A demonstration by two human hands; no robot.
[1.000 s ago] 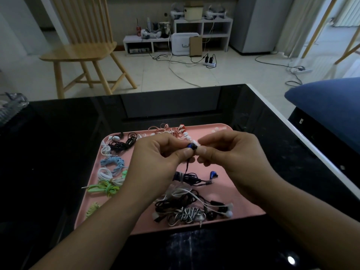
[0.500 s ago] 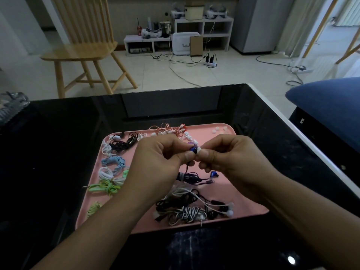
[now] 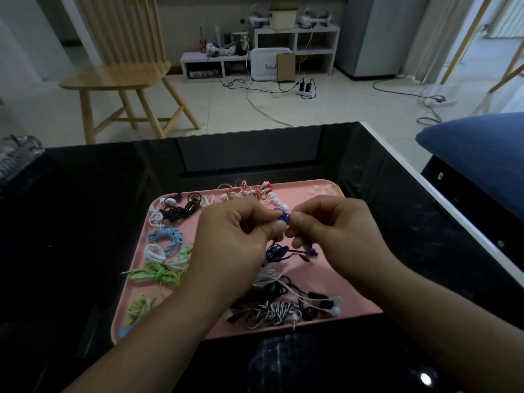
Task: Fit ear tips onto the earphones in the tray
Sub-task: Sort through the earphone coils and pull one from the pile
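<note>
A pink tray (image 3: 351,285) lies on the black table and holds several bundled earphones in black, white, blue, green and orange. Above its middle, my left hand (image 3: 232,239) pinches a blue earbud (image 3: 283,217) whose dark cable hangs down to its bundle (image 3: 279,252). My right hand (image 3: 337,236) meets it from the right, fingertips closed on a small white ear tip (image 3: 287,216) pressed against the bud. The second blue bud (image 3: 312,252) of that pair rests on the tray. Loose white ear tips (image 3: 319,190) sit in the tray's far right corner.
The glossy black table (image 3: 85,222) has a white right edge (image 3: 425,191). A clear glass dish (image 3: 17,157) stands at the far left. A blue cushion (image 3: 479,154) is to the right. A wooden chair (image 3: 122,72) stands beyond the table.
Both hands have drifted slightly down and toward me over the tray, staying pressed together at the blue earbud. The ear tips in the far right corner have come into sight.
</note>
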